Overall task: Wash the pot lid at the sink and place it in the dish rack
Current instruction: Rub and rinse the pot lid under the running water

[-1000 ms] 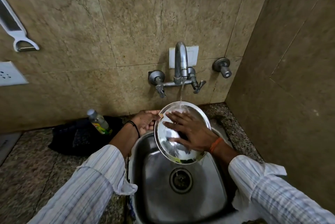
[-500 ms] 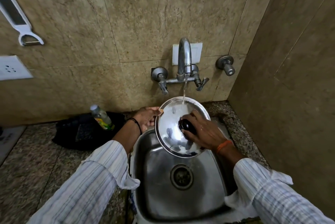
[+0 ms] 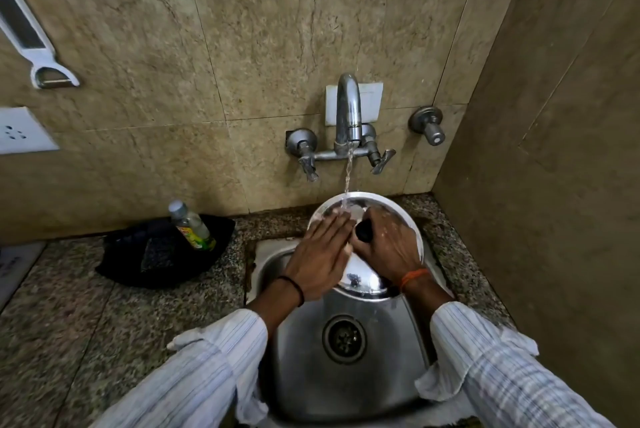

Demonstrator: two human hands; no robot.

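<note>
A round steel pot lid (image 3: pixel 367 280) is held tilted over the steel sink (image 3: pixel 349 375), its top face toward me. Water from the tap (image 3: pixel 349 116) falls onto its upper edge. My right hand (image 3: pixel 388 247) is closed around the lid's black knob (image 3: pixel 363 232). My left hand (image 3: pixel 320 258) lies flat on the lid's left half, fingers together and stretched toward the water stream. No dish rack is in view.
A small bottle of green liquid (image 3: pixel 192 226) leans on a black cloth (image 3: pixel 162 251) on the granite counter, left of the sink. A tiled side wall (image 3: pixel 554 185) stands close on the right. A white peeler (image 3: pixel 31 43) hangs on the back wall.
My left hand left the lid's rim and now lies flat on its face. My right hand went from rubbing the underside to gripping the knob as the lid's top turned toward me.
</note>
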